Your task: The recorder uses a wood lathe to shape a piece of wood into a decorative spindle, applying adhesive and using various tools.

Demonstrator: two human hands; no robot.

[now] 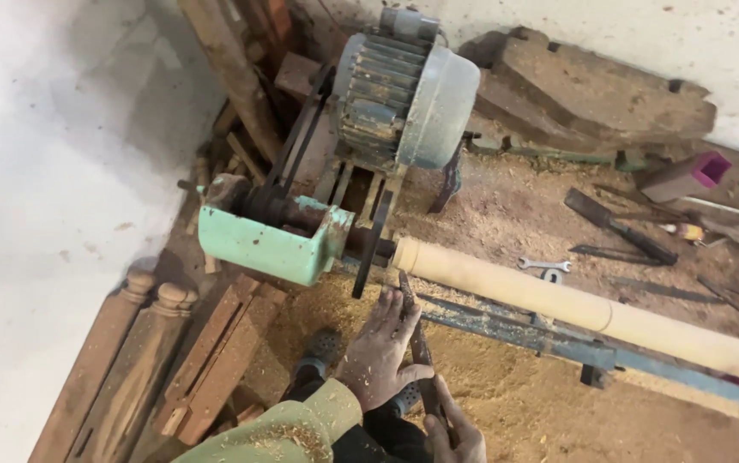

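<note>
Steadying a stiff, heavy steel chisel (416,330), left hand (382,351) clamps its blade near the pale spindle (575,309); right hand (455,433) wraps the handle end.

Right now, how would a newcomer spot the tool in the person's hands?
Find the green headstock and the pale wooden cylinder it spins. At the cylinder's left end, the left hand and right hand grip a chisel, the only dark bar touching the wood.

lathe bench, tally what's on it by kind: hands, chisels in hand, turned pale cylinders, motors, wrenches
hands: 2 (left hand, right hand)
chisel in hand: 1
pale wooden cylinder: 1
motor: 1
wrench: 1
total: 6
</note>
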